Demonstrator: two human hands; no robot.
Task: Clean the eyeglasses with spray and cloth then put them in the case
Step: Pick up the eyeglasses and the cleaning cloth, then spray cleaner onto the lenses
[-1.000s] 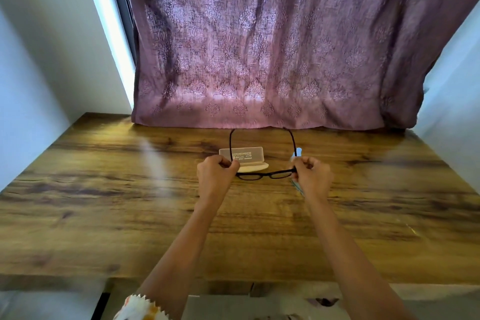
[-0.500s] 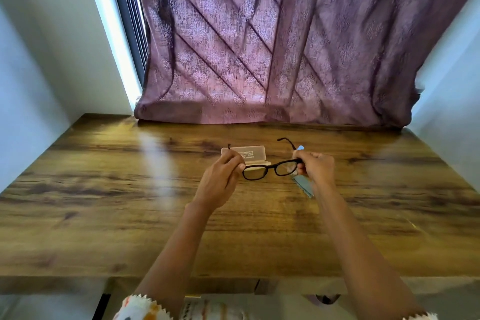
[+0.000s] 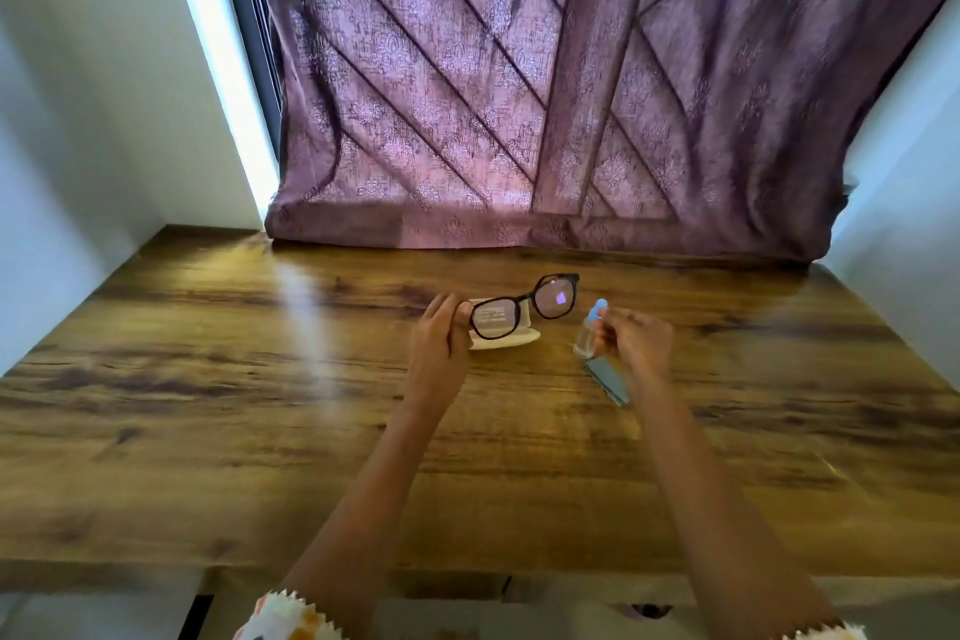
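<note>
My left hand (image 3: 440,334) pinches the black-framed eyeglasses (image 3: 524,308) by their left end and holds them upright above the table, lenses facing me. Behind and under them lies the open beige case (image 3: 511,339). My right hand (image 3: 631,339) has its fingers round a small clear spray bottle (image 3: 589,330) with a blue cap, standing on the table right of the case. A grey-blue cloth (image 3: 609,380) lies on the table just under my right hand, partly hidden by the wrist.
The wooden table (image 3: 260,405) runs wide to both sides, with its front edge near me. A purple patterned curtain (image 3: 519,94) hangs along the back edge. White walls close in at left and right.
My right hand let go of the glasses and moved right to the spray bottle. The left hand now holds the glasses alone and has turned them upright.
</note>
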